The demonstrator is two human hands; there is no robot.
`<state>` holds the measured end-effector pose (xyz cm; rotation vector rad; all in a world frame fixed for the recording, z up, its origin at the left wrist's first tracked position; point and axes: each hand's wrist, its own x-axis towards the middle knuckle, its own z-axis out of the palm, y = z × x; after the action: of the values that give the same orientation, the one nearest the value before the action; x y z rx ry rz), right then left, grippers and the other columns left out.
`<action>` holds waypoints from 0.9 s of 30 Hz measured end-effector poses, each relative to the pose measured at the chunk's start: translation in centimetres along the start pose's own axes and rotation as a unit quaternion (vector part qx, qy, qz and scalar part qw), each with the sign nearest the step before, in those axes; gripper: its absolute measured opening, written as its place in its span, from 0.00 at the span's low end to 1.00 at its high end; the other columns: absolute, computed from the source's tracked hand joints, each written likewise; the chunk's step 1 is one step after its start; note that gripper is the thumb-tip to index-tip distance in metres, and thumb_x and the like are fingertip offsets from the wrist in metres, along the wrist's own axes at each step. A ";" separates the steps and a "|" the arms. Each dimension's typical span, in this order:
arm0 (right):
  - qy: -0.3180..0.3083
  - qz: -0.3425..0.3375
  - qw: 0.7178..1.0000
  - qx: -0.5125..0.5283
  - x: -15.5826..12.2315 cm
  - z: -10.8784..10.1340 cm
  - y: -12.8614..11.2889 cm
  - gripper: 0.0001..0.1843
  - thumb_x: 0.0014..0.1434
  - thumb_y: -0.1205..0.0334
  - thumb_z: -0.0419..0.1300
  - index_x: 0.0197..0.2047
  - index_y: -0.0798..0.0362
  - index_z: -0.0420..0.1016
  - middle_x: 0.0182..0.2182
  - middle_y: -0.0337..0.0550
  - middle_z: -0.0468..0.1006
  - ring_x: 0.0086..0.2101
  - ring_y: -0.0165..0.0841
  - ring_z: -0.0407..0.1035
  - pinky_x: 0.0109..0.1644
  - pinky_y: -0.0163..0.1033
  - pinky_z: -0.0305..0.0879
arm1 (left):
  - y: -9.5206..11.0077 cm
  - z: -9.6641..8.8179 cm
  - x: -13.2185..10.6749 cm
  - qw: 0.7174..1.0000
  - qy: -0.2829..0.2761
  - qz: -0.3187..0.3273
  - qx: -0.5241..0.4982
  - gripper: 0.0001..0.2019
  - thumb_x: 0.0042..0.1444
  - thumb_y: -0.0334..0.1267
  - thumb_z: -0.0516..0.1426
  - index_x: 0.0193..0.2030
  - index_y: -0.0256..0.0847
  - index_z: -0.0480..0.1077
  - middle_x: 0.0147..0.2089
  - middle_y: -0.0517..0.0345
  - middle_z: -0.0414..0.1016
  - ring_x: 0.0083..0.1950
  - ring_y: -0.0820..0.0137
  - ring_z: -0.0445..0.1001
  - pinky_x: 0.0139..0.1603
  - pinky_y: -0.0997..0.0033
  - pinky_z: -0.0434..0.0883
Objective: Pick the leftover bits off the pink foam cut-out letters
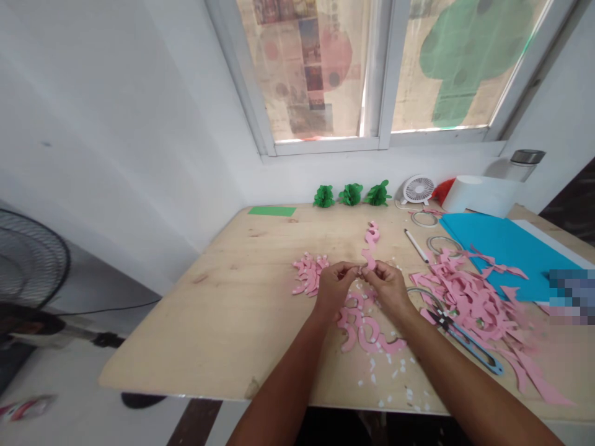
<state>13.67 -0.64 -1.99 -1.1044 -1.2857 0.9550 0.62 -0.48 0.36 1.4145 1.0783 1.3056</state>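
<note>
Pinching pink cut-out strip [370, 249] between left fingers [348, 270] and right fingers [370, 269] | holding it up off plywood counter [223, 347] for working | thread snips [469, 341] lying within reach

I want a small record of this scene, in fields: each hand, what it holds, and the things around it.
Left hand: pinches a pink cut strip
Right hand: pinches the same strip
Beside the hands: pink cut pieces, white scraps
Right of the hands: blue-handled snips, blue sheet
Surface: wooden tabletop
Far edge: three green paper shapes, small white fan

Head-worn view, angled forward and down
</note>
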 end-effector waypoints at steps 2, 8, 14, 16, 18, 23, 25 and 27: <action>-0.001 0.001 1.000 0.003 0.0 0.0 -0.2 0.13 0.49 0.52 0.60 0.25 0.54 0.69 0.19 0.36 0.67 0.22 0.28 0.59 0.25 0.33 0.54 | 0.3 0.0 0.0 1.000 0.004 -0.003 -0.001 0.07 0.46 0.37 0.58 0.27 0.36 0.75 0.23 0.57 0.75 0.29 0.70 0.72 0.29 0.73 0.68; -0.006 0.011 1.000 0.016 -0.1 0.1 -0.8 0.12 0.49 0.53 0.60 0.25 0.55 0.70 0.19 0.36 0.67 0.21 0.28 0.58 0.25 0.33 0.53 | 0.1 -0.1 0.2 1.000 0.015 -0.015 -0.001 0.07 0.46 0.36 0.56 0.25 0.36 0.74 0.22 0.59 0.73 0.26 0.74 0.69 0.27 0.75 0.66; -0.002 0.008 1.000 0.005 0.0 0.0 -0.7 0.14 0.50 0.51 0.60 0.25 0.54 0.71 0.19 0.35 0.67 0.21 0.27 0.58 0.25 0.33 0.53 | -0.1 0.0 0.1 1.000 0.015 -0.017 -0.001 0.08 0.46 0.37 0.57 0.29 0.36 0.75 0.25 0.57 0.75 0.28 0.72 0.71 0.29 0.74 0.67; -0.004 0.007 1.000 0.008 0.0 0.0 -0.6 0.14 0.50 0.51 0.60 0.25 0.54 0.70 0.19 0.35 0.67 0.21 0.28 0.58 0.25 0.33 0.53 | -0.2 0.0 0.0 1.000 0.011 -0.018 -0.007 0.08 0.46 0.38 0.58 0.30 0.36 0.75 0.27 0.56 0.76 0.29 0.71 0.71 0.30 0.74 0.67; -0.006 0.006 1.000 0.009 0.0 0.0 -0.5 0.14 0.50 0.51 0.60 0.25 0.54 0.70 0.19 0.36 0.67 0.21 0.28 0.58 0.25 0.33 0.53 | -0.3 0.0 0.1 1.000 0.008 -0.016 -0.009 0.08 0.46 0.38 0.58 0.29 0.36 0.75 0.27 0.55 0.76 0.30 0.71 0.72 0.31 0.73 0.68; -0.011 0.014 1.000 0.000 0.0 0.1 -0.4 0.14 0.50 0.51 0.59 0.26 0.54 0.71 0.20 0.37 0.68 0.22 0.28 0.58 0.25 0.33 0.53 | -0.4 0.0 0.2 1.000 0.017 -0.009 0.012 0.07 0.46 0.37 0.57 0.27 0.36 0.75 0.23 0.57 0.74 0.28 0.70 0.71 0.30 0.73 0.68; -0.009 0.015 1.000 -0.003 0.0 0.1 -0.4 0.14 0.50 0.51 0.60 0.26 0.54 0.71 0.20 0.37 0.68 0.22 0.28 0.59 0.24 0.33 0.53 | -0.5 0.0 0.2 0.999 0.022 0.000 0.030 0.07 0.45 0.37 0.57 0.27 0.37 0.75 0.24 0.58 0.74 0.28 0.71 0.71 0.29 0.73 0.67; -0.005 0.014 1.000 -0.008 0.0 0.1 -0.5 0.14 0.50 0.51 0.60 0.26 0.55 0.71 0.19 0.37 0.68 0.22 0.28 0.59 0.24 0.33 0.54 | -0.5 -0.1 0.3 0.998 0.036 0.011 0.058 0.07 0.46 0.37 0.56 0.27 0.37 0.74 0.24 0.58 0.74 0.27 0.72 0.70 0.29 0.74 0.66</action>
<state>13.58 -0.75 -1.51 -1.1336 -1.2915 0.9746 0.49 -0.09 -0.10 1.4782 1.2057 1.3370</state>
